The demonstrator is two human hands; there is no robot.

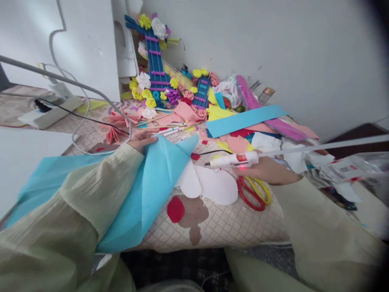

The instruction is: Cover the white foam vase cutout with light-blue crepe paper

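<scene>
My left hand (142, 140) grips the upper edge of a large light-blue foam sheet (152, 186) that drapes over my left sleeve toward the table's front edge. A white glue gun (234, 160) with a red light lies across my right hand (269, 170), which is closed on it, nozzle pointing left; a glue stick (328, 145) juts out of its back to the right. Just under the nozzle lie white petal-shaped cutouts (209, 184). Red-and-yellow scissors (253, 194) rest beside my right hand.
A red foam circle (175, 209) and a brown cutout (193, 217) lie near the front. At the back stand blue ladder-like crafts with paper flowers (156, 69), foam sheets (243, 119) and scraps. A power strip (50, 113) with cables sits left.
</scene>
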